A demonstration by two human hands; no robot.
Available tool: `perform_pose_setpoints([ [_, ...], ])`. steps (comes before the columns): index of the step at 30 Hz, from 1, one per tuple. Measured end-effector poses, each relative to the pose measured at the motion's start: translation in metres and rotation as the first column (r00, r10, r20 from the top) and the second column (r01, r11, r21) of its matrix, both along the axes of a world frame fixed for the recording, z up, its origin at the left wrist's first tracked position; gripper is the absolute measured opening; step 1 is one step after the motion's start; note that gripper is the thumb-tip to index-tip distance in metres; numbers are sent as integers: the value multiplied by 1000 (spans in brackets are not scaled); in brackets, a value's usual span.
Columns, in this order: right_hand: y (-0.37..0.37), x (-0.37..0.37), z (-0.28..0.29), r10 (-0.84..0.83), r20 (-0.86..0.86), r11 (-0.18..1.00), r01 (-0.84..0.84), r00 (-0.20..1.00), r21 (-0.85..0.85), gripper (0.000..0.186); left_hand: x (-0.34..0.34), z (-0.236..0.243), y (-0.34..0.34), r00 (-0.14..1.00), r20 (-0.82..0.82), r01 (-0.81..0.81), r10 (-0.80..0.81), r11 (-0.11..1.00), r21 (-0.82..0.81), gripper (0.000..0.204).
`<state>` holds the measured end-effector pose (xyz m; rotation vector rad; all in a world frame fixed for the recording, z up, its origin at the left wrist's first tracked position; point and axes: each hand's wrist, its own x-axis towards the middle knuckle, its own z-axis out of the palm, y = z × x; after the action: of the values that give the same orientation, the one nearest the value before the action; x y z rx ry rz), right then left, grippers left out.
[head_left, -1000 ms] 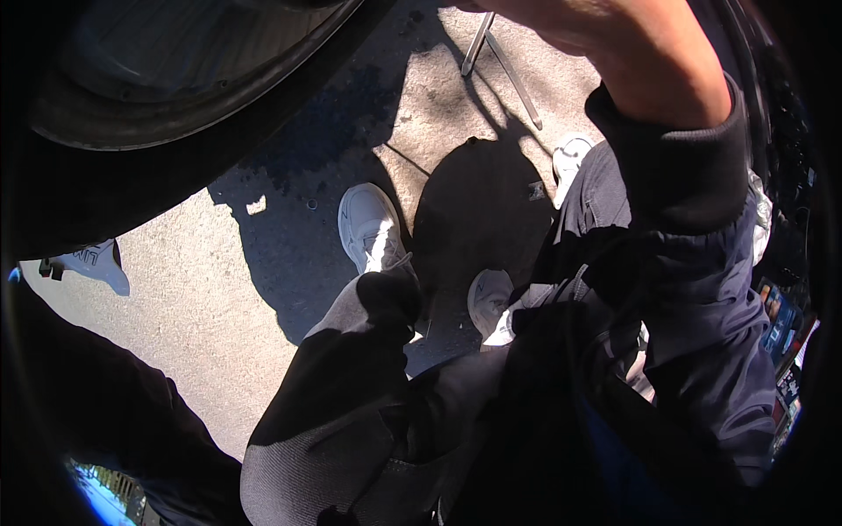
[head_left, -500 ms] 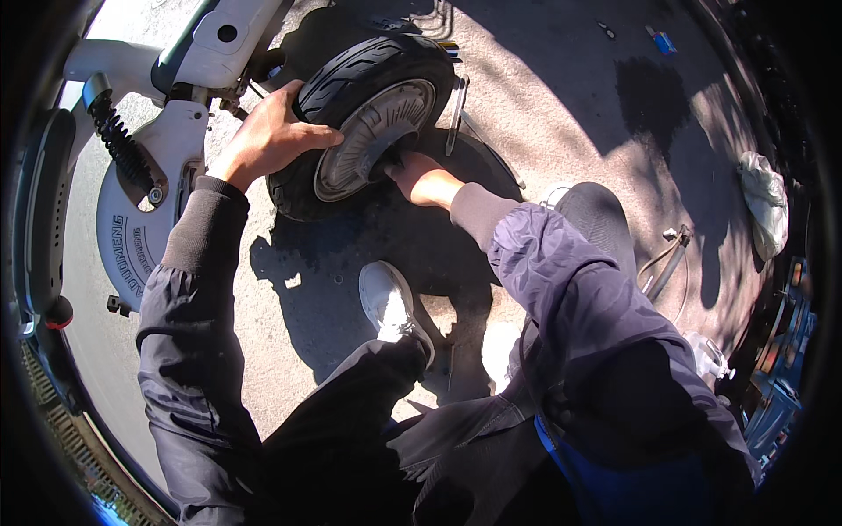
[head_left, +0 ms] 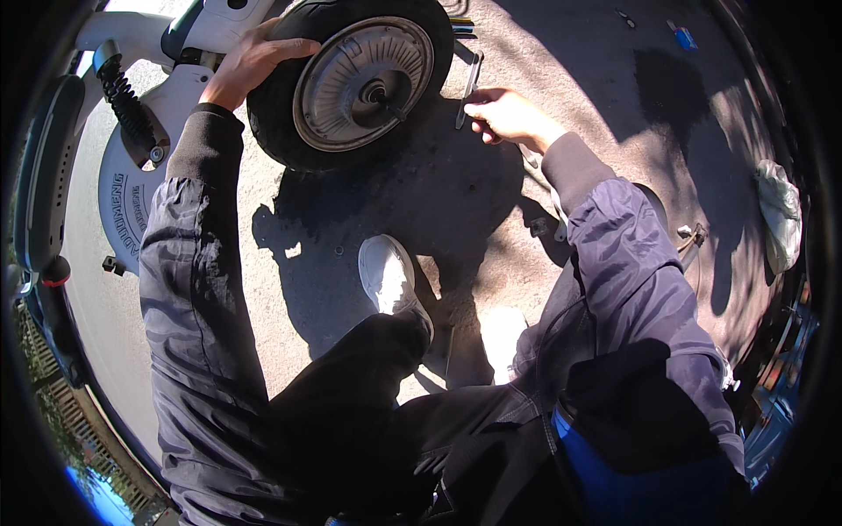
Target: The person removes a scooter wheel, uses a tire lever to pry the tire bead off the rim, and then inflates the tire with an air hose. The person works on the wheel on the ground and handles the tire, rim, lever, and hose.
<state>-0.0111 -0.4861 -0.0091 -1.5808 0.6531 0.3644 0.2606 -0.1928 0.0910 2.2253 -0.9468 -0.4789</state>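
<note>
A black-tyred wheel [head_left: 254,114] with a metal hub [head_left: 338,105] stands beside the white scooter-like vehicle [head_left: 219,31]. Its axle [head_left: 377,92] shows at the hub's centre, with a dark piece sticking out. My left hand [head_left: 250,66] lies over the tyre's left edge, thumb stretched toward the rim, fingers partly hidden behind it. Off the wheel to the right is my right hand [head_left: 509,116], its fingers curled in. It is right against a slim silver wrench-like tool [head_left: 474,74] on the ground; whether it grips it or holds something small is hidden.
A black shock absorber [head_left: 123,92] is on the vehicle's side. My white shoe [head_left: 386,272] is planted below the wheel. Farther right are a blue packet [head_left: 684,37], a white bag [head_left: 778,215] and a tool [head_left: 693,238]. Blue items [head_left: 776,412] stand at the right rim.
My right hand has left the hub and moved right to the silver tool, uncovering the axle. My left hand remains on the tyre; the wheel shows higher in the view, its hub facing me more.
</note>
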Motion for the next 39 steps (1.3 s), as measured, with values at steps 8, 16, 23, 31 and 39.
perform_pose_setpoints([
  [8,-33,8,22,40,78,988,-28,996,-151,21,0,3,-5,991,-111,-75,79,996,38,85],
  [16,7,34,29,191,161,974,-168,968,-149,29,-14,10,-8,990,-27,-141,139,986,-84,103],
  [23,13,54,44,157,447,889,71,881,-452,61,-47,26,-12,995,1,-103,103,994,-20,140],
  [31,-11,80,78,597,554,649,57,580,-758,107,-109,20,9,992,-120,12,-27,992,-125,119],
  [39,0,7,78,637,457,537,67,621,-841,78,-199,-54,81,737,-490,-614,466,764,-199,65],
])
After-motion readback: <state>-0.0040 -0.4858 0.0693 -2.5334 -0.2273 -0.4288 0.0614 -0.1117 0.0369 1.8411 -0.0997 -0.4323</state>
